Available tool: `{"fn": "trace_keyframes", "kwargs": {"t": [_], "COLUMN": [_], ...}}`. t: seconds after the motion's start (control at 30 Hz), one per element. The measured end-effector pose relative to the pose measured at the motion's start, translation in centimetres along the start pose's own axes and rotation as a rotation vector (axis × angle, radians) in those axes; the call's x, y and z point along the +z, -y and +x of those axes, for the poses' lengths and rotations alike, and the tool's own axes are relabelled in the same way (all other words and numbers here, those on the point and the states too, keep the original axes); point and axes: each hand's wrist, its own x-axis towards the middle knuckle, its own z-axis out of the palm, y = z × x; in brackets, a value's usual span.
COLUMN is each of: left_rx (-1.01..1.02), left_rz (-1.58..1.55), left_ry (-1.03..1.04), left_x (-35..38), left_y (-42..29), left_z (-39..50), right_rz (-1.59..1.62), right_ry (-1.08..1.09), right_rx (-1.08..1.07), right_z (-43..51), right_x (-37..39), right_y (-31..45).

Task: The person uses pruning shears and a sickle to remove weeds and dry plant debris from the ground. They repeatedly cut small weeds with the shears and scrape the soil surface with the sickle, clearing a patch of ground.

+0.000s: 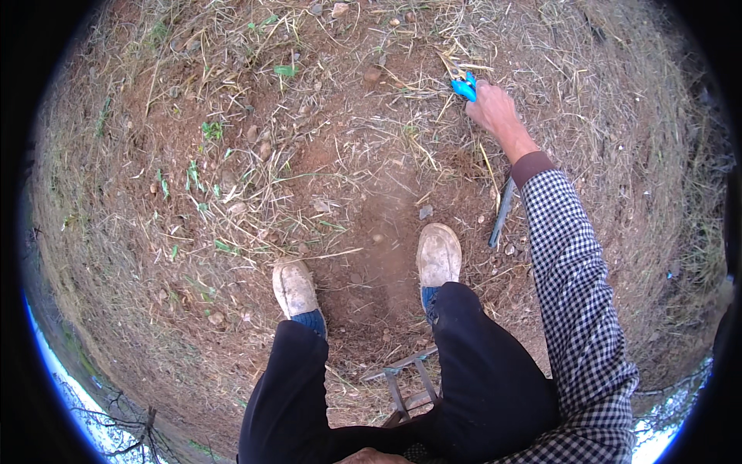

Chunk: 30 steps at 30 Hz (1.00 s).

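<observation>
My right hand (494, 111) reaches out over the ground at the upper right, closed around the blue handles of a pair of pruning shears (465, 87). The shears' metal blades point up and left, among dry straw stalks (458, 62) on the soil. Whether the blades touch a stalk I cannot tell. Only a small part of my left hand (374, 457) shows at the bottom edge, near my lap. Its fingers are hidden, so whether it holds anything is not visible.
A long dark grey strip (502, 213) lies beside my right forearm. Between my legs part of a low slatted stool (400, 390) shows. My shoes (439, 252) stand on reddish soil with stones, straw and green leaf scraps (194, 176). Bare branches (148, 432) rise at the lower left.
</observation>
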Motion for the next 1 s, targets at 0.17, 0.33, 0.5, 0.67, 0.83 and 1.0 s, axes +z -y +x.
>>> {"fn": "trace_keyframes", "kwargs": {"t": [0.17, 0.33, 0.5, 0.67, 0.83, 1.0], "left_rx": [0.083, 0.066, -0.053, 0.06, 0.083, 0.211], "left_rz": [-0.02, -0.027, 0.148, 0.089, 0.234, 0.319], "left_ry": [0.011, -0.017, -0.121, -0.435, -0.571, -0.694], "left_x": [0.0, 0.3, 0.8, 2.1, 2.3, 2.7], "left_y": [0.9, 1.2, 0.2, 0.0, 0.8, 2.2], "left_z": [-0.1, -0.6, -0.5, 0.3, 0.5, 0.2], "right_rz": [0.072, 0.13, 0.76, 1.811, 1.871, 2.16], "right_ry": [-0.063, -0.069, 0.056, 0.802, 1.475, 1.572], "right_rx": [0.059, -0.039, 0.08, 0.072, -0.216, -0.378], "right_z": [-2.5, -5.0, -9.6, -21.7, -27.9, -30.3], "right_x": [-0.4, -0.7, -1.5, -6.4, -11.6, -13.7], "right_y": [-0.5, 0.1, 4.8, 12.1, 18.8, 22.9]}}
